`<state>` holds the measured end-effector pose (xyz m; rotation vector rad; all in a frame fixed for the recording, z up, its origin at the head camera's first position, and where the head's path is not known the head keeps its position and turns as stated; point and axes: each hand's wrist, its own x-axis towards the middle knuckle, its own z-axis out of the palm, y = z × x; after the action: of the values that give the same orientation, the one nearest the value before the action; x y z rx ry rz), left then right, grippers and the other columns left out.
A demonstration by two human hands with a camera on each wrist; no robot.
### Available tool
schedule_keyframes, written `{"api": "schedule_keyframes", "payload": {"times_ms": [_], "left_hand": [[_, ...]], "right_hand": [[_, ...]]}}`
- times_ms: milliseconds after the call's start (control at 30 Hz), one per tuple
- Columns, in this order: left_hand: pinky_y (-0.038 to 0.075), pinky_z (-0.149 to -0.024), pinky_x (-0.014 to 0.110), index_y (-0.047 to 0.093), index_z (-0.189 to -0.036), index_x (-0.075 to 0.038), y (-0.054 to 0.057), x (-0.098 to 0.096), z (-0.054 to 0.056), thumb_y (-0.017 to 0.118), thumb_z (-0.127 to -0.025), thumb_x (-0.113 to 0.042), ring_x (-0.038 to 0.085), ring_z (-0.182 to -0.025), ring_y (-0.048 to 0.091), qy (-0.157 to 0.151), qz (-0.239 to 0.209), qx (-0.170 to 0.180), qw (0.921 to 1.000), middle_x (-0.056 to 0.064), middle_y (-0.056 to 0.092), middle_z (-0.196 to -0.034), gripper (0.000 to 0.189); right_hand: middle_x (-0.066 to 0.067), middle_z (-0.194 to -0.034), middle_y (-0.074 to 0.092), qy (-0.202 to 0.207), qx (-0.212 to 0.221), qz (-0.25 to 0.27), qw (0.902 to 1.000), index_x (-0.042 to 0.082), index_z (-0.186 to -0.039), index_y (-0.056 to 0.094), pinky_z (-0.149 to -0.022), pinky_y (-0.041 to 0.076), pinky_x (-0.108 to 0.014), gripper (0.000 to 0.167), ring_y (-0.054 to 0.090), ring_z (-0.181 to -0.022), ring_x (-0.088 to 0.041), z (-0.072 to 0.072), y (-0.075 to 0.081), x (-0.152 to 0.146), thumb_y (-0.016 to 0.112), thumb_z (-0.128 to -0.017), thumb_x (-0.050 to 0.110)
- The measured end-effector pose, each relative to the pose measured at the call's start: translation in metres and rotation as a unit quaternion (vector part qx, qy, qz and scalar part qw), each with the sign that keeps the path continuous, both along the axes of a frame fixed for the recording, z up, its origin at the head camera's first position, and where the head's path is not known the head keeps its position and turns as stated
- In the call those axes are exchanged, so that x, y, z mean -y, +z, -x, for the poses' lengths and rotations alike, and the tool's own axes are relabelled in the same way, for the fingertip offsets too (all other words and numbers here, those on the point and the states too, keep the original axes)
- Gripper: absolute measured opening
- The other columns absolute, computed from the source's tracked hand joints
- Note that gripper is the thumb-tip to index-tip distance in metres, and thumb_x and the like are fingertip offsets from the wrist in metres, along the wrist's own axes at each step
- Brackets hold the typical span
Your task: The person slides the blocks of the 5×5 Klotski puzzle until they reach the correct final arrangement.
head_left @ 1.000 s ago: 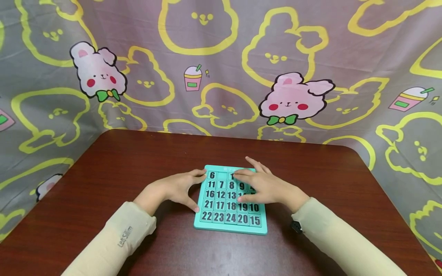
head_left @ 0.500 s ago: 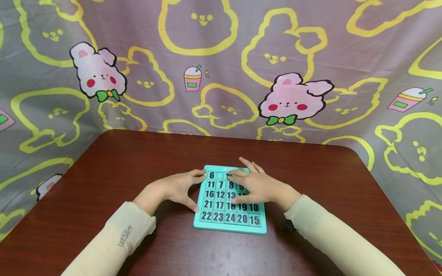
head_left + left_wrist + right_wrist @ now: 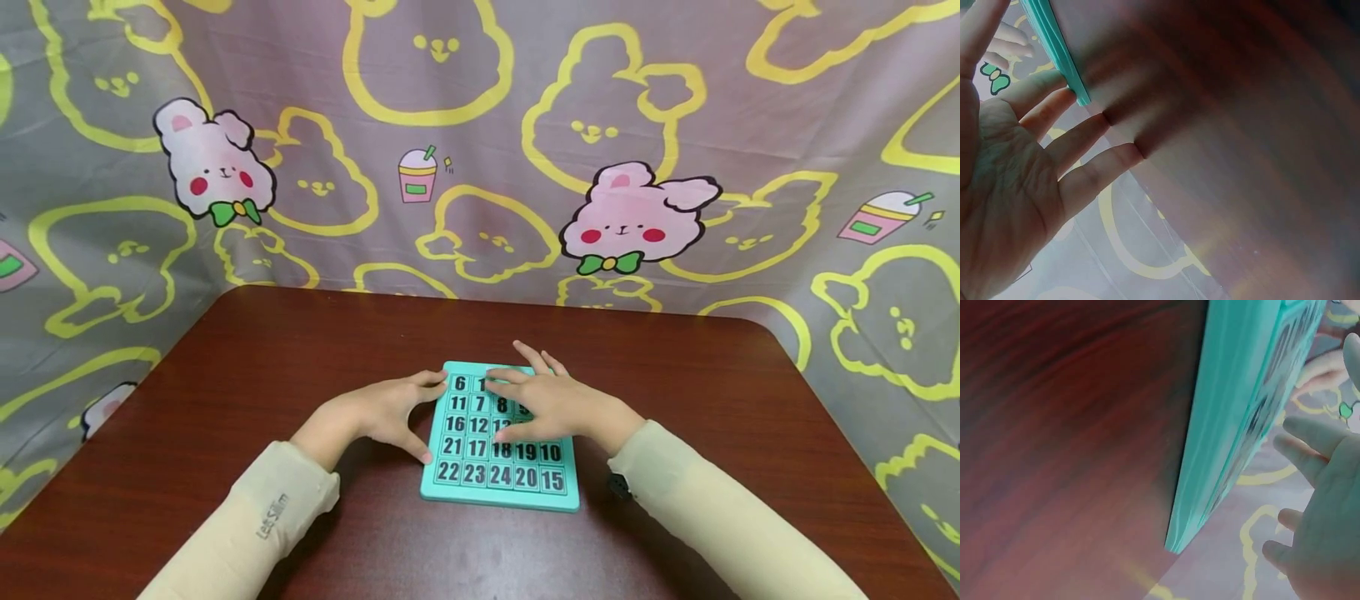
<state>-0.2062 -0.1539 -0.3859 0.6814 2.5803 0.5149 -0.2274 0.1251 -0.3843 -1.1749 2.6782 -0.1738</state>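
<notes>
A turquoise number slide puzzle [image 3: 498, 500] lies flat on the brown table, its square tiles printed with black numbers. At its left edge is my left hand [image 3: 378, 410], thumb at the lower part and fingertips at the upper corner. The left wrist view shows these fingers [image 3: 1088, 134] nearly straight, two of them against the frame's side. My right hand [image 3: 558, 404] spreads over the upper right tiles and hides several of them. Its fingertips are at the top-row tile marked 1 [image 3: 480, 384], beside the 6. In the right wrist view the puzzle's side [image 3: 1219, 425] stands beside my extended right fingers [image 3: 1310, 450].
The dark reddish-brown table [image 3: 337, 333] reaches back to a grey-pink curtain [image 3: 480, 150] with yellow outlines, rabbit faces and drink cups. Both forearms wear pale sleeves [image 3: 255, 517]. A small black piece [image 3: 619, 485] sits at the right cuff.
My right hand has moved left across the puzzle, and the tile marked 1 has slid left into the gap beside the 6. The left hand keeps its place.
</notes>
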Motion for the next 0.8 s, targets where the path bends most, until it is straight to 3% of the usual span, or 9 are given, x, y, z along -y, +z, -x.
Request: {"api": "schedule_keyframes", "payload": {"times_ms": [200, 400, 800], "left_hand": [[0.036, -0.115, 0.047, 0.031, -0.156, -0.009, 0.001, 0.000, -0.001, 0.089, -0.071, -0.042, 0.027, -0.151, 0.025, 0.005, 0.002, 0.000, 1.0000, 0.002, 0.015, -0.168, 0.108], [0.036, -0.115, 0.047, 0.031, -0.156, -0.009, 0.002, 0.000, -0.002, 0.089, -0.071, -0.042, 0.027, -0.152, 0.025, 0.004, 0.005, -0.002, 1.0000, 0.002, 0.015, -0.168, 0.108], [0.036, -0.116, 0.047, 0.030, -0.156, -0.010, 0.002, -0.001, -0.002, 0.089, -0.071, -0.042, 0.027, -0.152, 0.024, 0.005, 0.008, 0.000, 1.0000, 0.001, 0.015, -0.168, 0.108]], "right_hand": [[0.000, -0.158, 0.041, -0.012, -0.018, 0.042, 0.9989, 0.017, -0.151, 0.045, -0.116, 0.010, -0.071, 0.078, -0.001, -0.154, -0.041, -0.001, 0.000, -0.026, 0.062, -0.089, 0.061], [-0.003, -0.154, 0.047, -0.021, -0.047, 0.050, 0.9974, 0.014, -0.149, 0.047, -0.115, 0.014, -0.072, 0.077, 0.004, -0.152, -0.043, -0.007, -0.004, -0.048, 0.064, -0.089, 0.058], [-0.004, -0.153, 0.049, -0.025, -0.055, 0.047, 0.9970, 0.013, -0.148, 0.050, -0.115, 0.010, -0.072, 0.074, 0.001, -0.152, -0.044, -0.009, -0.008, -0.054, 0.062, -0.090, 0.058]]}}
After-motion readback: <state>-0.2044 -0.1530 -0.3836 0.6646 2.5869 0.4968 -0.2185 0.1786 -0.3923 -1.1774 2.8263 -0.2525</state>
